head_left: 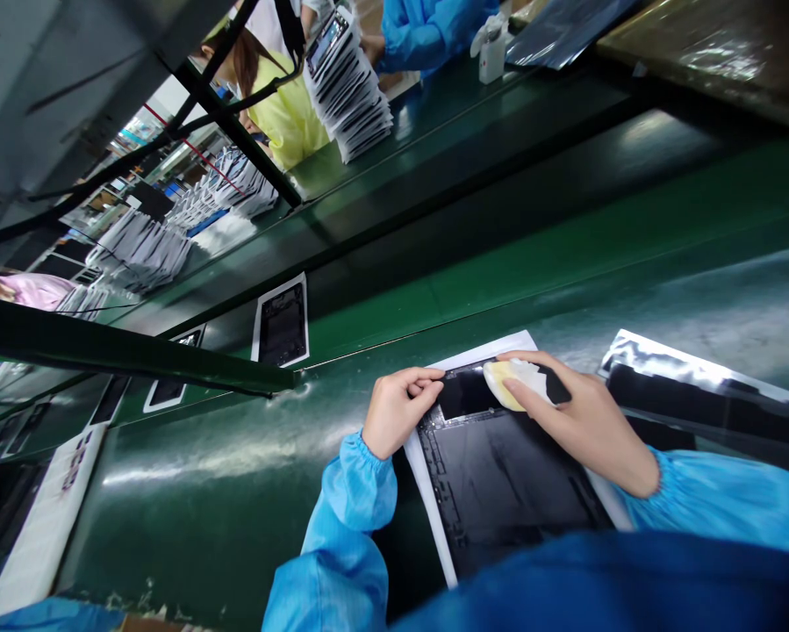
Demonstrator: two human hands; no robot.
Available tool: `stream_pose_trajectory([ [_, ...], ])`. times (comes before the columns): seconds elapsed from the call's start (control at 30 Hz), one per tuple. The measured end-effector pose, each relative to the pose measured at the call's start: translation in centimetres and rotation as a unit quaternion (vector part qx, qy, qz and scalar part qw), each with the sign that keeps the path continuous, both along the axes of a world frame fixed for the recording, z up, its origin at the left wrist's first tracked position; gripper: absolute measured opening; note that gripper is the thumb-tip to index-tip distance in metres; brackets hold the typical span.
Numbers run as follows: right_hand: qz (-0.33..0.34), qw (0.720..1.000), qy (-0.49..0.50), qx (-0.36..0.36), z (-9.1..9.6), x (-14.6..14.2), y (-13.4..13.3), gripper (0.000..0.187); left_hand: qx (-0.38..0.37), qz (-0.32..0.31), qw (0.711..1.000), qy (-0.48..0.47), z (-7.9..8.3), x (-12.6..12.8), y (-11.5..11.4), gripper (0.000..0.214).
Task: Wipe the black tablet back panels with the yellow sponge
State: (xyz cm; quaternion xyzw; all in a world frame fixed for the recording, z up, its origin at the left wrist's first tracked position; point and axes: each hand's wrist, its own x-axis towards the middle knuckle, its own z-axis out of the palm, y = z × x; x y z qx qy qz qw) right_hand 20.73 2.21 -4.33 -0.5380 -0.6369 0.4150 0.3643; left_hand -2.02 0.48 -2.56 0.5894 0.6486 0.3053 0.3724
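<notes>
A flat black device panel [512,483], with small fittings along its rim, lies on a white sheet [432,505] in front of me. My left hand [402,408] is closed, thumb and forefinger pinched at the panel's far left corner. In my right hand [582,417] is a crumpled white and yellowish wiping cloth [516,384], pressed on the far part of the panel beside a shiny dark rectangle [466,395]. My blue sleeve covers the panel's near end.
To the right lies another dark panel on a white backing [703,395]. A conveyor belt [433,290] beyond the bench carries several panels, one [282,322] nearby. A green metal bar [137,347] crosses at left. Co-workers sit across, near a tall stack [351,96] and a white bottle [492,57].
</notes>
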Motion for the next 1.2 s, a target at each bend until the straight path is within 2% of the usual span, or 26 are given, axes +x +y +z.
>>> stream_pose_trajectory([
  [0.57,0.012,0.998,-0.03,0.05,-0.1,0.0,0.0,0.035,0.011,-0.008,1.0,0.018,0.2,0.1,0.0,0.019],
  [0.83,0.026,0.994,-0.072,0.075,-0.4,0.0,-0.1,0.038,0.036,-0.036,0.992,0.113,0.5,0.2,-0.2,0.016],
  [1.0,0.021,0.996,-0.065,0.058,0.0,-0.1,-0.1,0.04,0.039,-0.038,0.987,0.149,0.7,0.4,-0.3,0.015],
  [1.2,0.013,0.996,-0.056,0.072,0.1,-0.2,0.0,0.038,0.033,-0.038,0.981,0.19,1.1,0.9,-0.5,0.017],
])
